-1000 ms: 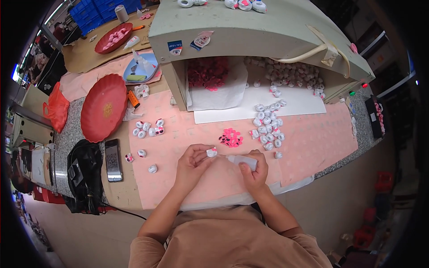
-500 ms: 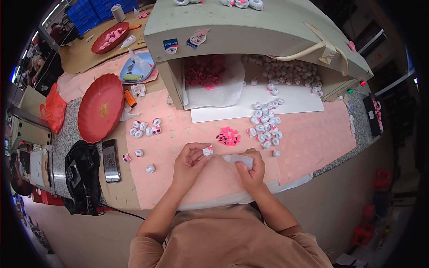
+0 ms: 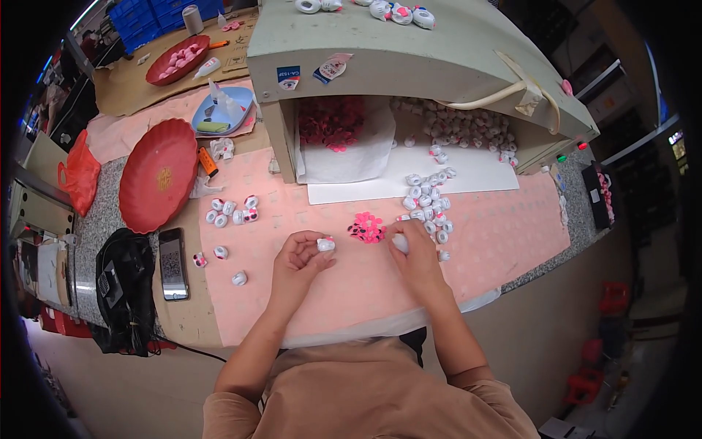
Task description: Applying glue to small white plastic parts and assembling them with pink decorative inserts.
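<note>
Small white round piece [image 3: 325, 244] in fingertips, pink pieces pile [image 3: 365, 227] beside

the right hand [image 3: 414, 252] covers most of a white piece [image 3: 399, 242], so its shape cannot be told. the small white cap [image 3: 325, 244] in the left hand [image 3: 301, 257] is too small to show detail. the pink bits [image 3: 365, 227] blur into one clump. under the grey shelf [image 3: 409, 55], the pile of pink pieces [image 3: 330, 123] sits in shadow (single ones cannot be made out). the black bag [image 3: 124, 289] hides the worktop [image 3: 504, 234] edge.
</note>
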`<action>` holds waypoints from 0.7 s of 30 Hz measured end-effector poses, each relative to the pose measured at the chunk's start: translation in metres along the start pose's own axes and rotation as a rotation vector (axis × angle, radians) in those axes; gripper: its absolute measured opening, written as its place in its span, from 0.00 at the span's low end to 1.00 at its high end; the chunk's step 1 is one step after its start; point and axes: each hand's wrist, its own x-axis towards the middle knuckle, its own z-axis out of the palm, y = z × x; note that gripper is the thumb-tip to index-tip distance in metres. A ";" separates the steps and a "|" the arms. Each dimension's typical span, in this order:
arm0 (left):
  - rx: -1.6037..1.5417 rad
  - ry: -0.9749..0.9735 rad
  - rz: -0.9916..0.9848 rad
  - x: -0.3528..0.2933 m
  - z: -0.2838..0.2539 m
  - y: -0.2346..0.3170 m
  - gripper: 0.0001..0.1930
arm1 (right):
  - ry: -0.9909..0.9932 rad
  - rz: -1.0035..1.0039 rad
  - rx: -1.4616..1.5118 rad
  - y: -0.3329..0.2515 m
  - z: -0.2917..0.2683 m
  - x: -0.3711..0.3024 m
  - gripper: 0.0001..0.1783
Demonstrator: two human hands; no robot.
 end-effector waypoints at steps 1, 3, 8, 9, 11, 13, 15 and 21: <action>0.002 0.001 -0.010 0.000 0.000 0.000 0.15 | -0.069 -0.038 -0.039 0.000 -0.002 0.003 0.12; -0.006 -0.004 -0.009 0.000 -0.001 0.000 0.14 | -0.140 -0.076 -0.079 0.000 -0.003 0.006 0.12; -0.014 -0.017 -0.001 -0.001 -0.003 0.000 0.15 | -0.245 -0.004 -0.138 -0.002 -0.005 0.011 0.14; -0.011 -0.033 -0.012 -0.001 -0.002 0.001 0.16 | -0.249 -0.009 -0.139 -0.003 -0.005 0.010 0.14; -0.011 -0.043 -0.024 -0.002 -0.001 -0.001 0.16 | -0.188 0.133 0.205 -0.008 -0.005 0.003 0.12; 0.069 -0.084 0.022 -0.002 0.000 -0.005 0.17 | -0.230 0.268 0.474 -0.021 -0.002 -0.003 0.09; 0.103 -0.079 0.057 -0.003 0.000 -0.008 0.17 | -0.256 0.407 0.740 -0.030 0.003 -0.007 0.07; 0.172 -0.100 0.077 -0.006 0.006 -0.006 0.17 | -0.314 0.566 1.120 -0.029 0.023 -0.016 0.07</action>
